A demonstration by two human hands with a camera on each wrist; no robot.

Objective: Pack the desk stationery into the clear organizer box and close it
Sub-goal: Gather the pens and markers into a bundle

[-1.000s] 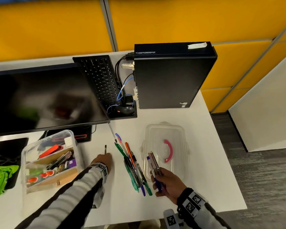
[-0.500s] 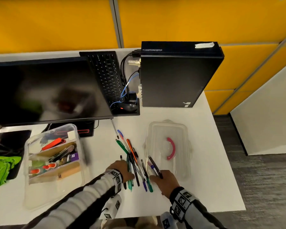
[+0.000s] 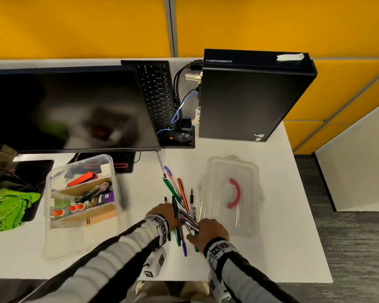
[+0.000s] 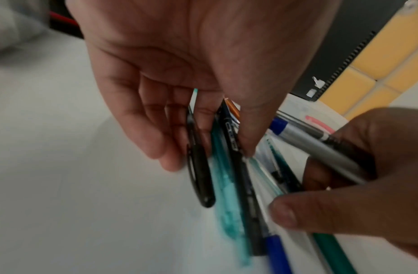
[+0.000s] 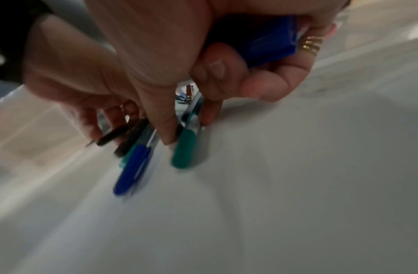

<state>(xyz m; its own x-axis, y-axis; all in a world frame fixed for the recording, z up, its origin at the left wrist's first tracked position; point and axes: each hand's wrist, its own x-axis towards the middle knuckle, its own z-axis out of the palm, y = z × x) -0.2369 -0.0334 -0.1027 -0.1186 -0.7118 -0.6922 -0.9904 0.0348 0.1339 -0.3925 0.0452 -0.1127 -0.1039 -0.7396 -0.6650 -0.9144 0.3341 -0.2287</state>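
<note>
Several pens lie in a loose pile on the white desk. My left hand is down on the pile's left side; in the left wrist view its fingers and thumb pinch a black pen and a teal pen. My right hand grips a silver pen with a blue cap in its palm, and its thumb and forefinger close on a green-capped pen. The clear organizer box stands open at the left. Its lid with a pink handle lies right of the pens.
A monitor, a keyboard stood on end, a mouse and a black computer case line the back of the desk. Green cloth lies at the far left. The desk's right edge drops to grey carpet.
My left hand moved right from bare desk onto the pen pile, bringing its black pen. My right hand came down onto the pile with its pens still in it.
</note>
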